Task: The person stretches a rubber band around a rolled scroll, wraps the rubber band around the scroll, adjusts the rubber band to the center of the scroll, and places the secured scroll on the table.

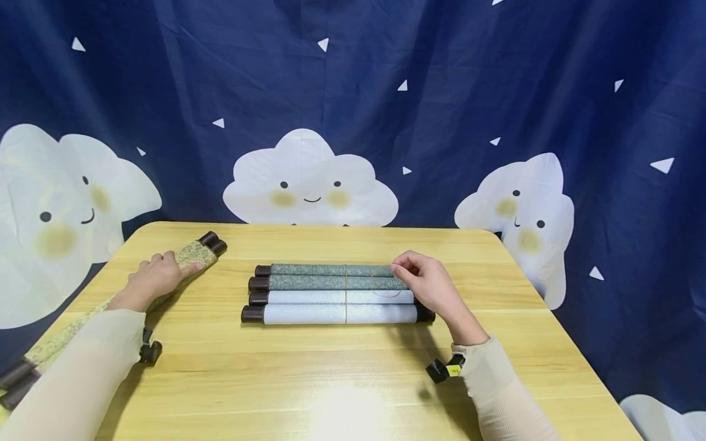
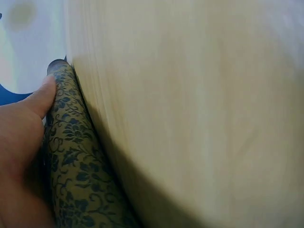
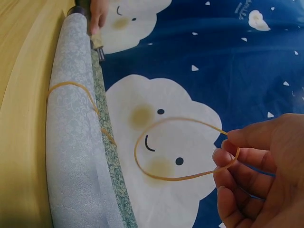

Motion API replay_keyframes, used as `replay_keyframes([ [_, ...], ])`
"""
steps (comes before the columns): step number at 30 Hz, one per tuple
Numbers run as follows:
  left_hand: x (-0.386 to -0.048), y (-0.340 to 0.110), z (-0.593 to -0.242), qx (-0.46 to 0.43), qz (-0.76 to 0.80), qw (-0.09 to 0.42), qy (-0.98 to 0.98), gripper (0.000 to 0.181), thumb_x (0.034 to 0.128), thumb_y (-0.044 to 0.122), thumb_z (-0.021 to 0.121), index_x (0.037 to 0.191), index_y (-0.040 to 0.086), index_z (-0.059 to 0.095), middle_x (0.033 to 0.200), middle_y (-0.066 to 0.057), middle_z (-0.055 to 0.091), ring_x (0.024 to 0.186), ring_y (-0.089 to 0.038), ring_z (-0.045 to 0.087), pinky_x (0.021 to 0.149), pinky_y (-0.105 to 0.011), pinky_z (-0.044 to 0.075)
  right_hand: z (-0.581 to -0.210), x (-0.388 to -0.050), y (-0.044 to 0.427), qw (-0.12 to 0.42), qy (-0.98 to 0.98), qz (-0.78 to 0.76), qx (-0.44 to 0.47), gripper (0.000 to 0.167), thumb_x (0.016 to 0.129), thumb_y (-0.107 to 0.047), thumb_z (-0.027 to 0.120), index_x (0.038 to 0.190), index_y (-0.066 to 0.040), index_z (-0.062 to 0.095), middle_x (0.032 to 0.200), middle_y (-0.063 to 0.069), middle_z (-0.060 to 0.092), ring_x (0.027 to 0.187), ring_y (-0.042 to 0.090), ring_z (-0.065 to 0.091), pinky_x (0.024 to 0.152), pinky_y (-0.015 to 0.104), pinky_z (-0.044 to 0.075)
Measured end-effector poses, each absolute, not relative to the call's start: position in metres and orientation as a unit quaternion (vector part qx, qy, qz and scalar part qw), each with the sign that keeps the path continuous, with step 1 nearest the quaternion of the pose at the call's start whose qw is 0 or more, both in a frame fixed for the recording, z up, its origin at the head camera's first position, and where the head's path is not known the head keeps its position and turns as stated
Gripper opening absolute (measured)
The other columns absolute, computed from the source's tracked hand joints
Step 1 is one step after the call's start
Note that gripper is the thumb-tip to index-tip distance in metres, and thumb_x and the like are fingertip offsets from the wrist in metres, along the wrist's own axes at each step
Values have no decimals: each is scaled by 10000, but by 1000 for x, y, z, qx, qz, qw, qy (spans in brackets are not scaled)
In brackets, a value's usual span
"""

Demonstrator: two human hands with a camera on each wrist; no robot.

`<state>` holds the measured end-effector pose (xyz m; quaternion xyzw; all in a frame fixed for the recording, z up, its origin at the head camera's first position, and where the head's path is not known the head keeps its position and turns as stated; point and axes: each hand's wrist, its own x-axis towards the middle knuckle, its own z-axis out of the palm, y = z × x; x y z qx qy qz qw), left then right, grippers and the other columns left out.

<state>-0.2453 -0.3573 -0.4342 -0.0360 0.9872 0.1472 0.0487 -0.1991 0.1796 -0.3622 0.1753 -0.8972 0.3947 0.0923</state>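
Observation:
My left hand [image 1: 151, 278] grips a pair of yellow patterned scrolls [image 1: 195, 253] lying slantwise at the table's left, their dark knobs showing at both ends. The left wrist view shows the thumb [image 2: 43, 95] along the flowered yellow cloth [image 2: 80, 156]. Between thumb and fingers, my right hand [image 3: 266, 171] pinches a loose rubber band [image 3: 175, 179], which hangs as an open loop. Below that hand lie two green scrolls [image 1: 309, 282] and two white scrolls [image 1: 303, 314], side by side. Another rubber band [image 1: 346, 297] crosses the middle of this row.
The light wooden table [image 1: 248, 386] has rounded far corners. Behind it hangs a dark blue curtain [image 1: 353, 79] printed with white clouds and triangles. A small dark camera [image 1: 437, 370] is strapped at the right wrist, another camera [image 1: 150, 352] at the left.

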Motion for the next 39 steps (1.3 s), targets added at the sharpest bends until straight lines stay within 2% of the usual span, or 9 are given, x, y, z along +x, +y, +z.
replay_keyframes([
  [3,-243,-352,-433,-42,140,46,988,1099,903,771,298,1357,-228,236,1243,-496,291,1100,-689,294,816,-780,296,-362,-198,180,93,-896,397,178,129,955,-243,659,932,-124,702,731,-21,610,630,157,519,554,291,428],
  [9,-236,-335,-433,-45,116,49,991,1047,914,761,266,1329,-199,247,1207,-476,349,1072,-695,347,773,-763,330,-359,-197,179,87,-896,397,181,112,959,-233,654,933,-134,699,735,-25,609,629,164,516,557,296,428],
  [14,-239,-326,-434,-17,105,57,993,1146,835,804,434,1369,-187,225,1266,-467,316,1132,-665,306,800,-765,322,-358,-197,180,92,-897,394,180,97,958,-226,654,931,-143,697,743,-13,617,637,162,521,566,299,431],
  [18,-242,-330,-436,0,99,46,994,1169,786,801,530,1341,-188,249,1216,-454,366,1091,-645,359,766,-729,373,-358,-196,181,94,-895,396,180,89,955,-213,659,927,-138,699,739,-32,614,636,161,523,556,295,430],
  [23,-248,-341,-439,22,99,48,994,1134,823,758,533,1327,-212,231,1187,-469,394,1043,-640,429,790,-689,420,-359,-195,180,89,-895,399,180,102,955,-215,658,934,-123,696,736,-32,607,628,163,515,550,295,428],
  [27,-252,-343,-437,37,97,47,993,1064,836,660,607,1284,-233,240,1154,-469,419,998,-616,494,792,-662,443,-360,-196,179,87,-895,399,180,93,955,-215,658,927,-133,694,728,-10,605,616,164,508,547,295,425],
  [32,-253,-332,-431,35,110,42,992,956,786,557,699,1203,-205,301,1005,-380,523,827,-488,583,697,-582,487,-361,-198,181,87,-893,402,180,125,959,-244,653,931,-129,693,726,-4,606,612,163,507,542,295,422],
  [36,-253,-324,-429,15,129,18,991,860,755,537,720,1142,-135,348,889,-279,556,695,-387,565,575,-497,476,-361,-199,183,87,-893,403,181,143,960,-264,651,933,-130,693,717,-4,600,603,164,509,536,297,427],
  [39,-253,-320,-428,19,131,-5,991,814,755,527,718,1125,-101,358,867,-247,548,663,-367,546,533,-470,457,-361,-200,185,88,-893,403,179,138,958,-256,655,930,-126,694,713,-9,599,601,166,512,536,299,431],
])
